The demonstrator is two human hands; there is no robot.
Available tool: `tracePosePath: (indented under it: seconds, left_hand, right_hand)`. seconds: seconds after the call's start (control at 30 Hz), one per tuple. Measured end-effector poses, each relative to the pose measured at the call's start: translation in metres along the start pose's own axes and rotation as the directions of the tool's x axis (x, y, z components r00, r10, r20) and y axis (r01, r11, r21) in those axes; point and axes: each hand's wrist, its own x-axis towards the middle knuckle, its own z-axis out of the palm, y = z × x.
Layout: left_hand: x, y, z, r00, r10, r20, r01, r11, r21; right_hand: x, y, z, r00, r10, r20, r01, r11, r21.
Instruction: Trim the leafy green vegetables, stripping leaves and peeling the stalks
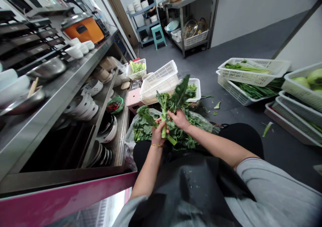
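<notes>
One view only, from a camera worn on the person's head. It looked forward and steeply down over the person's own lap, close to the left hand [158,134] and right hand [179,119], which sat near the centre of the frame. The steel counter [62,96] ran along the left edge, very near the lens. Farther out, the view reached across the grey floor [251,45] to white baskets [251,73] on the right and a shelf rack [144,22] at the far end. The wide lens bent straight edges near the borders.

Grey floor [251,49], steel shelving [191,5] — white walls [251,5]
</notes>
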Motion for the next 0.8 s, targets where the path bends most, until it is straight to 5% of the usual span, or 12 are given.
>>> tracePosePath:
  seconds: [0.13,0.27,0.37,0.53,0.67,0.8]
  left_hand:
    - [0.013,0.014,-0.023,0.990,-0.018,-0.140,-0.007,0.986,-0.169]
    - [0.003,0.019,-0.044,0.998,-0.055,0.026,0.060,0.963,-0.264]
    - [-0.008,0.013,-0.042,0.993,-0.092,0.073,0.108,0.960,-0.259]
    - [-0.012,-0.005,-0.020,0.959,-0.222,0.175,0.250,0.955,-0.161]
    - [-0.009,-0.011,-0.012,0.979,-0.191,0.065,0.192,0.981,-0.003]
    - [-0.007,-0.008,-0.017,0.992,-0.103,-0.069,0.104,0.994,0.015]
  right_hand:
    - [-0.031,0.038,-0.026,0.983,0.109,0.148,-0.119,0.991,0.057]
    - [-0.028,0.073,-0.079,0.932,0.312,0.182,-0.308,0.950,-0.048]
    - [-0.009,0.066,-0.094,0.899,0.361,0.247,-0.356,0.932,-0.065]
    - [0.017,0.013,-0.037,0.837,0.332,0.435,-0.376,0.926,0.018]
    - [0.014,-0.005,0.003,0.937,0.206,0.282,-0.211,0.977,-0.014]
    - [-0.028,0.001,0.001,0.986,-0.002,0.169,0.010,0.999,-0.042]
